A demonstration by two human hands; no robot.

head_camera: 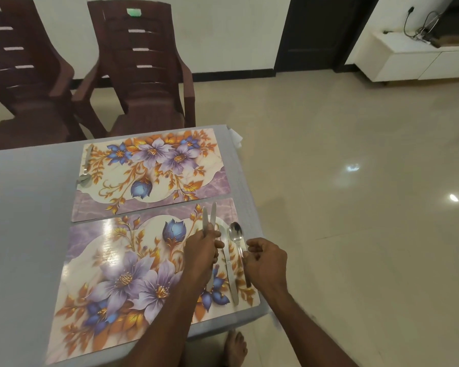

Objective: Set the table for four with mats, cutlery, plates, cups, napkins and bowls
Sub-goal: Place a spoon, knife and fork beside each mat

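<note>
On glossy floral mat: steel spoon

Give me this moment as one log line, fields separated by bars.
left hand: holds two knives | right hand: pinches spoon handle | near mat: one knife laid | far mat: cutlery laid
</note>
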